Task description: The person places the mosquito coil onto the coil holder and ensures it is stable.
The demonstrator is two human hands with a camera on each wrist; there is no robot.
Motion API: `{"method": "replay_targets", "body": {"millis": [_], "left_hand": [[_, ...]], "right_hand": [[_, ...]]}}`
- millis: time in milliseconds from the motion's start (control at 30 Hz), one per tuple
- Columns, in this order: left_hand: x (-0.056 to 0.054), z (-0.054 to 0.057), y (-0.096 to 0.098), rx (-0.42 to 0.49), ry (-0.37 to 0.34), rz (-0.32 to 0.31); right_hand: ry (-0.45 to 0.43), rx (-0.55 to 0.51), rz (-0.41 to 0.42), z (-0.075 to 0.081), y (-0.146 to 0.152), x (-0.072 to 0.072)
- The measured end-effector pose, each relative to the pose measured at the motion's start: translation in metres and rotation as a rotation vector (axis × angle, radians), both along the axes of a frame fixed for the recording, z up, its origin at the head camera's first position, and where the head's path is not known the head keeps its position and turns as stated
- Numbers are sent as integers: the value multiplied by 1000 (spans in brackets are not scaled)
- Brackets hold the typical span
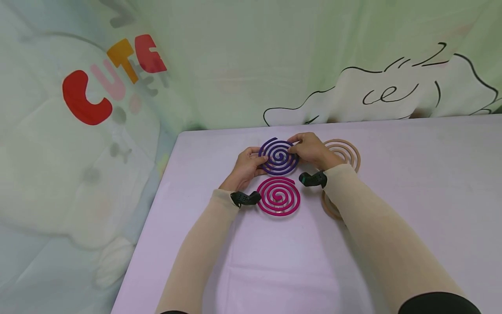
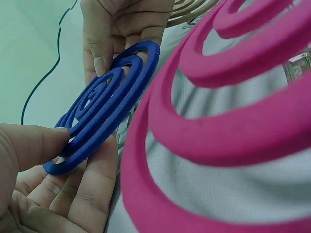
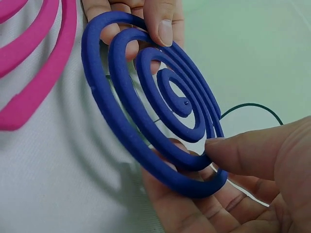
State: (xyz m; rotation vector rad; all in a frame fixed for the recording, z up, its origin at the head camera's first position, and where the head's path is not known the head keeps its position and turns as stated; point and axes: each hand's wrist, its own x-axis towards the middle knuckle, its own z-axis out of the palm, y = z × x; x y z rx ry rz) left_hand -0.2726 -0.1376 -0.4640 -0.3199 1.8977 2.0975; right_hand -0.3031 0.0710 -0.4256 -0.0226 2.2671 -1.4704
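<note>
Now both hands pinch the blue coil (image 1: 279, 157), left hand (image 1: 246, 165) and right hand (image 1: 311, 149) at opposite rims: a flat spiral of thick rings, raised above the worktop (image 1: 412, 183) beyond the pink coil (image 1: 278, 196)

1. Blue spiral coil (image 3: 150, 104) – matt, faintly grainy, like pressed powder.
2. Pink spiral coil (image 2: 233, 126) – same chalky matt finish.
3. Table cover (image 1: 392, 183) – smooth lilac cloth, no gloss.
</note>
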Motion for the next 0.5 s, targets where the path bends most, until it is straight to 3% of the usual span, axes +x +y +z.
{"method": "replay_targets", "body": {"millis": [500], "left_hand": [[0, -3, -2, 6, 7, 7]], "right_hand": [[37, 38, 9, 0, 0, 1]]}}
